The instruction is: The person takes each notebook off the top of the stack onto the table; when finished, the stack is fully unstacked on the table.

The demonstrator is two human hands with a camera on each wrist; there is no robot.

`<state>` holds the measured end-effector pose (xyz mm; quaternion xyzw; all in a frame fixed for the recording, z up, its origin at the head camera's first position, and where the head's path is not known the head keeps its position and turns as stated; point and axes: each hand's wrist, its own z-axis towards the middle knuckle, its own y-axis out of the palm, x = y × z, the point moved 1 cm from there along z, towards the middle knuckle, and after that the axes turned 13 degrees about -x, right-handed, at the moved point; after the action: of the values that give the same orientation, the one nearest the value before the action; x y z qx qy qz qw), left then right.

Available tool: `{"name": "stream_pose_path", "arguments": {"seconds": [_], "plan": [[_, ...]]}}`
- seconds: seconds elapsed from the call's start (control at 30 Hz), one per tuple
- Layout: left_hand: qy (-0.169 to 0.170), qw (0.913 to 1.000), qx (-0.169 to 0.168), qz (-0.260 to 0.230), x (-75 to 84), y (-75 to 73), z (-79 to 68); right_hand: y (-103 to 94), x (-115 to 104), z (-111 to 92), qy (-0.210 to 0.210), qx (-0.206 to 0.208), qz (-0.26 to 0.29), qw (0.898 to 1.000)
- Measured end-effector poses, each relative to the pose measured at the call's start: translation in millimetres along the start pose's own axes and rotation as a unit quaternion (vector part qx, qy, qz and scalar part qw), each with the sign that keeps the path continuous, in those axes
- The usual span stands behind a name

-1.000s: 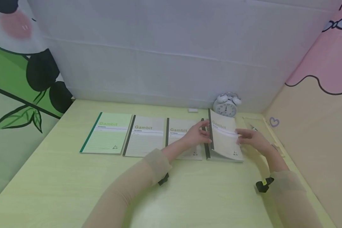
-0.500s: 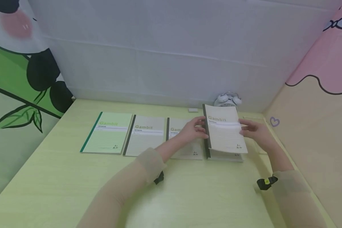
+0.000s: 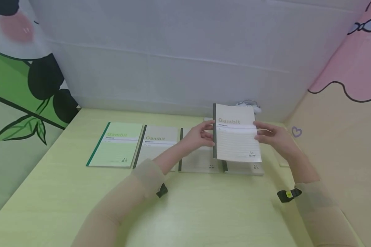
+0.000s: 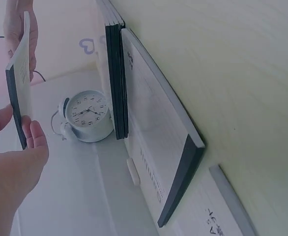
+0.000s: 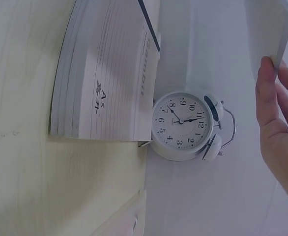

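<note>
Right of centre, the left grip [image 3: 199, 136] and right grip [image 3: 276, 138] are pinching a raised "Gambit" A5 notebook [image 3: 236, 139]; at left, a green notebook [image 3: 115, 149] is showing "Gambit" too.

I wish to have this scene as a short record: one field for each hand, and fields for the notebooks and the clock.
left hand: pinches the spine edge of the raised notebook
right hand: pinches its opposite edge
raised notebook: held in the air, apart from the stack
stack: several notebooks, right end of the row
middle notebooks: two, dark spines, lying flat
green notebook: flat, left end of the row
alarm clock: white, behind the stack
</note>
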<state>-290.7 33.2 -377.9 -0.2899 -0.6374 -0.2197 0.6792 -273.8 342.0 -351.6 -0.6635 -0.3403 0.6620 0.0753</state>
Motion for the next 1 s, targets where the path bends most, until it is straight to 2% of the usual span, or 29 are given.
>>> {"name": "stream_pose_path", "arguments": {"seconds": [0.17,0.43,0.67,0.9,1.0], "plan": [[0.001,0.9999,0.013,0.006,7.4,-11.6,-9.2,10.8,-14,4,-0.003,0.014,-0.005,1.000],[0.010,0.9992,0.025,0.030,21.1,-28.1,-27.8,29.0,-37,6,-0.016,0.013,0.008,1.000],[0.001,0.9975,0.039,0.059,34.0,-36.8,-50.2,42.4,-53,8,-0.054,0.014,0.038,0.998],[-0.014,0.9943,0.052,0.092,44.3,-53.1,-73.3,56.1,-78,8,-0.051,-0.005,0.057,0.997],[-0.013,0.9925,0.057,0.107,49.7,-58.5,-84.8,63.4,-86,7,-0.063,-0.009,0.067,0.996]]}}
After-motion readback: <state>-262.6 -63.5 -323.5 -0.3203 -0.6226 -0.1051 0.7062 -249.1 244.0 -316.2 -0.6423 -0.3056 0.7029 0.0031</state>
